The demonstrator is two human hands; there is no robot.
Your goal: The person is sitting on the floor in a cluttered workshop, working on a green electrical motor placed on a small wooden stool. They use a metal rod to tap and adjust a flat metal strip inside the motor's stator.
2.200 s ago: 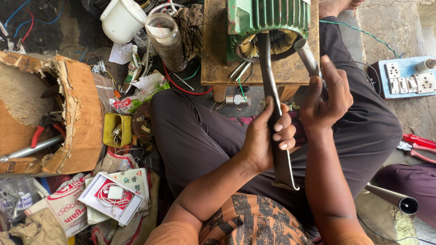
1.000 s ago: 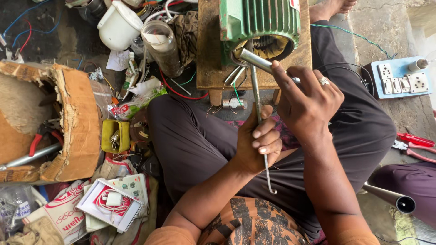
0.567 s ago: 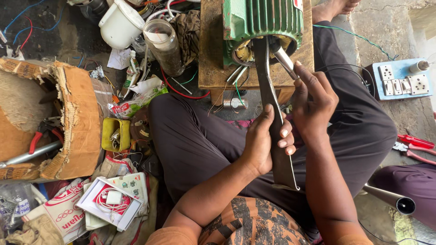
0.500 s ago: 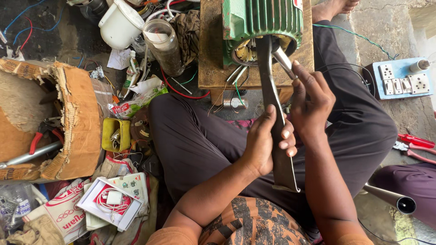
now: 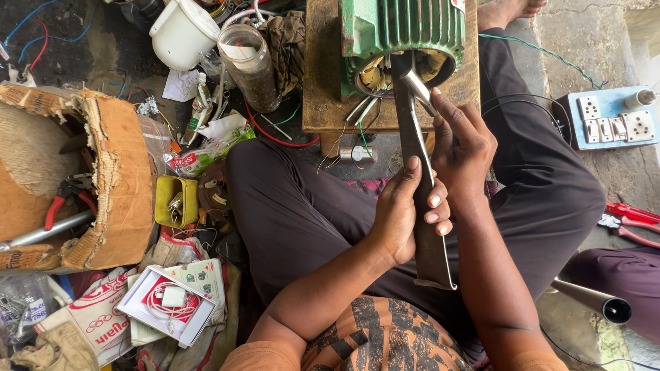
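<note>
fig: green motor housing (image 5: 402, 38) on a wooden block (image 5: 323, 82), open end toward the person. long flat metal bar (image 5: 421, 185) runs from the housing mouth down over the lap. left hand (image 5: 405, 213) wrapped round the bar at mid-length; right hand (image 5: 464, 148), just right of the bar, pinches a short metal rod (image 5: 418, 89) at the housing mouth. bar looks stiff, heavy-ish, smooth steel w/ thin edges; prob. best gripped mid-length across the flat faces. switch board (image 5: 608, 120) right of housing
</note>
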